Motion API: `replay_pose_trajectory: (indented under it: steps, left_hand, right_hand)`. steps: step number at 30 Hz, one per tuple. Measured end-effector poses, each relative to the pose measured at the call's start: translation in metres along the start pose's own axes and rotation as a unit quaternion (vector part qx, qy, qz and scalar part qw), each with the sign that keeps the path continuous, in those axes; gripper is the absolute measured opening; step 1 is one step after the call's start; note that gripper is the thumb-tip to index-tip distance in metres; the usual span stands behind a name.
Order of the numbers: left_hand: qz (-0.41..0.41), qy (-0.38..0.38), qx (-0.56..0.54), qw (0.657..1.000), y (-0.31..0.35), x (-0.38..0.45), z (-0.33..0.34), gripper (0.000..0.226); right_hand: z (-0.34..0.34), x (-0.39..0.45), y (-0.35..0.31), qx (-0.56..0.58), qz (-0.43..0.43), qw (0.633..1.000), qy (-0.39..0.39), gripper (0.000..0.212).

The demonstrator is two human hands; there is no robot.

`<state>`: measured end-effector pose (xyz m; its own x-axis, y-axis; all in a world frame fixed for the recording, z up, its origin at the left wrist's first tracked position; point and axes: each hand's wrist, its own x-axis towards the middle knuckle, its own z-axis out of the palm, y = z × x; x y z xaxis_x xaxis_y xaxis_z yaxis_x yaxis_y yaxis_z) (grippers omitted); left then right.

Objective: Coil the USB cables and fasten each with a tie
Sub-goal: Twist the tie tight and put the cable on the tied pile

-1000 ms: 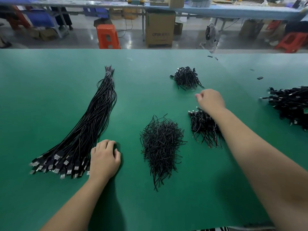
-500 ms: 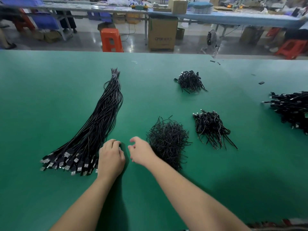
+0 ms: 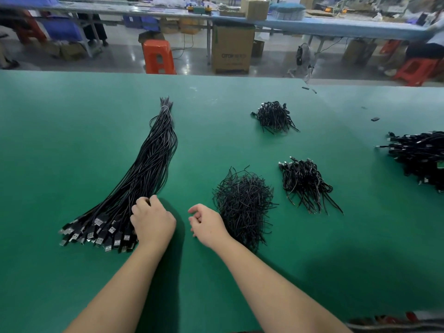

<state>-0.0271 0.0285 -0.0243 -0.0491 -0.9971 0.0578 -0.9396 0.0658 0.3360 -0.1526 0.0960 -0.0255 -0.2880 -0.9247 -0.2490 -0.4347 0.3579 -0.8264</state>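
Observation:
A long bundle of black USB cables lies on the green table, bound at its far tip, with its plugs fanned out at the near end. My left hand sits on the bundle's right edge just above the plugs, its fingertips curled into the strands. My right hand hovers beside it, fingers loosely curled and holding nothing. It is just left of a loose pile of black ties.
Two small heaps of coiled cables lie right of centre and farther back. A larger heap of cables reaches the right edge. Small black bits dot the far right. Stools, boxes and benches stand beyond the table.
My right hand came back from the coiled heap at right and now stays beside my left hand. My left hand slid from the plug end up onto the strands.

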Motion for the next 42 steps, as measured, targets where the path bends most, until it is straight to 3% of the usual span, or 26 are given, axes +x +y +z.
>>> replay_pose_trajectory:
  steps: [4,12,15,18,21,24,26,28,30,32,34,36,38,41,42]
  left_hand:
    - [-0.017,-0.053,0.049,0.997,-0.003,0.021,-0.017,0.033]
    - [0.048,-0.064,0.192,0.978,-0.017,0.041,-0.036,0.009]
    - [0.043,-0.048,0.179,0.982,-0.017,0.044,-0.04,0.018]
    - [0.051,-0.023,0.128,0.99,-0.013,0.045,-0.042,0.013]
    - [0.028,-0.07,-0.004,0.997,-0.007,0.044,-0.044,0.008]
    - [-0.032,-0.169,-0.235,0.957,0.004,0.04,-0.048,0.009]
    - [-0.05,-0.216,-0.314,0.923,0.011,0.037,-0.048,0.011]
    - [-0.01,-0.232,-0.259,0.937,0.015,0.031,-0.048,0.008]
    - [0.08,-0.237,-0.102,0.963,0.019,0.024,-0.051,0.011]
    - [0.17,-0.254,0.042,0.951,0.024,0.016,-0.056,0.017]
    - [0.217,-0.298,0.108,0.923,0.03,0.01,-0.063,0.022]
    - [0.229,-0.344,0.126,0.902,0.035,0.008,-0.072,0.025]
    - [0.213,-0.37,0.082,0.901,0.037,0.009,-0.08,0.029]
    - [0.103,-0.315,-0.172,0.928,0.036,0.018,-0.084,0.022]
    - [0.045,-0.281,-0.292,0.913,0.034,0.023,-0.083,0.018]
  right_hand:
    - [0.0,0.001,0.003,0.003,-0.002,1.0,0.004,0.017]
    - [0.003,0.001,0.003,0.013,0.0,1.0,0.003,0.018]
    - [0.004,0.002,0.004,0.013,0.0,1.0,0.004,0.019]
    - [0.004,0.002,0.006,0.007,-0.006,1.0,0.005,0.02]
    - [0.004,0.002,0.006,0.003,-0.013,1.0,0.007,0.021]
    - [0.005,0.002,0.007,0.001,-0.017,1.0,0.013,0.02]
    - [0.005,0.002,0.006,-0.003,-0.015,1.0,0.017,0.026]
    - [0.005,0.001,0.007,-0.002,-0.022,1.0,0.018,0.041]
    - [0.004,0.0,0.007,-0.023,-0.049,0.998,0.015,0.06]
    - [0.003,0.001,0.011,-0.051,-0.081,0.995,0.007,0.067]
    - [0.002,0.002,0.016,-0.063,-0.106,0.992,-0.007,0.058]
    - [0.005,0.002,0.022,-0.066,-0.118,0.99,-0.025,0.034]
    - [0.008,0.0,0.023,-0.034,-0.094,0.995,-0.03,0.006]
    - [0.01,-0.003,0.022,-0.045,-0.089,0.995,-0.021,0.031]
    - [0.01,-0.004,0.022,-0.06,-0.107,0.992,-0.017,0.038]
